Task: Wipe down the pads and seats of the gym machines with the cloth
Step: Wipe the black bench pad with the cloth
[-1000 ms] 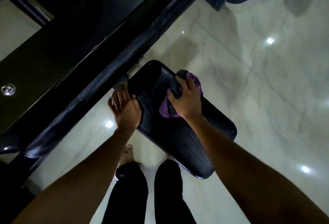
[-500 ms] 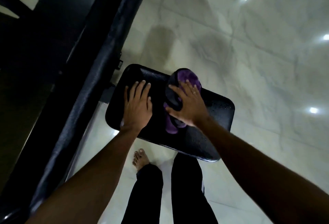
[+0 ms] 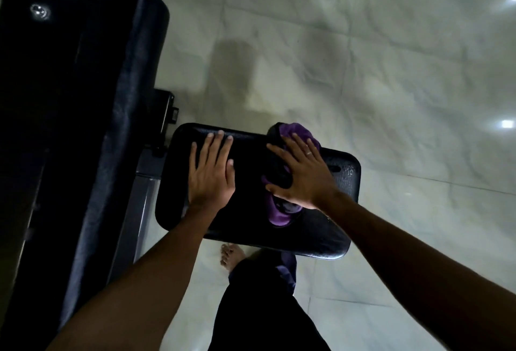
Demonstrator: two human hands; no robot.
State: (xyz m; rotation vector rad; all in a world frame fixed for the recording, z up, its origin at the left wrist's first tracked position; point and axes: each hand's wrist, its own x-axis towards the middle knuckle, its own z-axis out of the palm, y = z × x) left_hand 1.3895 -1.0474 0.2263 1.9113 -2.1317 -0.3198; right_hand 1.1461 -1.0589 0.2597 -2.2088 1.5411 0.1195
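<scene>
I stand over the small black seat (image 3: 321, 242) of the machine, and both my hands are on it. My right hand (image 3: 303, 176) lies flat on the purple cloth (image 3: 279, 215), which is bunched on the middle-right part of the seat. One end of it shows beyond my fingertips at the far edge, and the other end comes out under my palm. The fingers (image 3: 293, 147) of this hand are straight and a little spread. They press the cloth down and do not curl around it. My left hand (image 3: 210, 176) rests flat on the bare left part of the seat, with its fingers straight and close together, and it holds nothing. I think it is there to steady the seat.

The cloth looks soft, light and thick, so it may fold and roll under my palm if I push too fast. I judge it is better to press with the whole palm on the middle of the bunch, so that the cloth goes together with the hand. The seat cover looks smooth and a bit shiny, with small wet spots near the right edge, so the cloth should slide easily there. The padding will probably give a little under pressure.

To the left is the long pad (image 3: 117, 127) of the machine, dark and hard to see. Below the seat I see the pale floor (image 3: 377, 85) and my bare foot (image 3: 231, 255).
</scene>
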